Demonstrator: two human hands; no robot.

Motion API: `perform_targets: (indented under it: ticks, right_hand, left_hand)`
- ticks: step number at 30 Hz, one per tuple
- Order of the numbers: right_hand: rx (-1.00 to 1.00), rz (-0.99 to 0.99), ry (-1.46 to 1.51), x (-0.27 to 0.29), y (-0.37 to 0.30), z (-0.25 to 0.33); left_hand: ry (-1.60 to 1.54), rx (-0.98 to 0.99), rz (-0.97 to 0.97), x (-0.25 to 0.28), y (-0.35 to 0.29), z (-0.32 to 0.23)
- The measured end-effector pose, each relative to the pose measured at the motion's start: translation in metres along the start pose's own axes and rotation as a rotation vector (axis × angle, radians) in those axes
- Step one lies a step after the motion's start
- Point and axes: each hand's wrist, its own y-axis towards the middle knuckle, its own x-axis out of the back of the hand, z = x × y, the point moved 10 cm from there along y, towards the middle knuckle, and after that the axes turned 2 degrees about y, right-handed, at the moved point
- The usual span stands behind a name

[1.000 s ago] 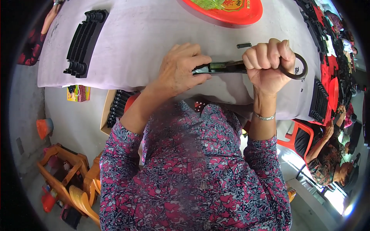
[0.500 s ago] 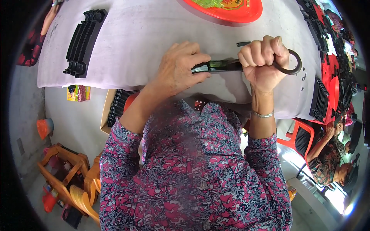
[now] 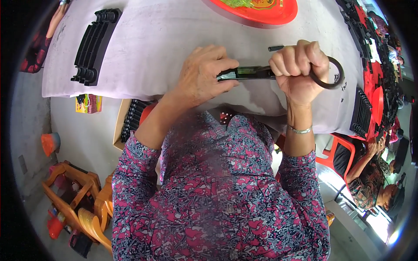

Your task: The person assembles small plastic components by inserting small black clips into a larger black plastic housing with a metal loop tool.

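Observation:
My left hand [image 3: 207, 76] is closed on one end of a narrow black plastic piece [image 3: 228, 75], gripping it between thumb and fingers. A greenish, shiny strip shows along the middle of that piece. In my right fist [image 3: 300, 65] is a pair of dark scissors; its round ring handle [image 3: 338, 74] sticks out on the right side. The dark blade end [image 3: 264, 72] points left and meets the black piece; how far it reaches into it I cannot tell. Just beyond the right fist a small black bit [image 3: 275, 48] lies on the cloth.
Pale cloth covers the table [image 3: 143, 52]. A ribbed black plastic part [image 3: 96, 48] lies at left, and a red tray [image 3: 265, 17] with green film stands at the far side. Stacked black parts [image 3: 361, 114] lie at right. Another person [image 3: 370, 182] sits at the right.
The scissors' ring handle has shifted slightly right and downward with my right hand. My left hand keeps its grip on the black piece in nearly the same place.

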Motion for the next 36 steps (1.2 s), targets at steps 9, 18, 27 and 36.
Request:
perform_targets:
  ticks: [9,18,27,36]
  right_hand:
    - [0.002,-0.012,-0.008,0.011,-0.004,-0.002]
    - [0.016,-0.251,-0.156,0.048,-0.012,0.071]
    - [-0.258,-0.716,-0.814,0.148,-0.043,0.058]
    - [0.148,-0.565,-1.950,0.101,-0.024,0.083]
  left_hand:
    - [-0.001,-0.024,-0.016,0.001,0.001,-0.003]
    - [0.002,-0.008,0.006,0.004,0.001,-0.003]
    - [0.002,-0.061,0.096,0.007,0.004,-0.004]
    - [0.081,-0.065,0.081,0.008,0.002,-0.002]
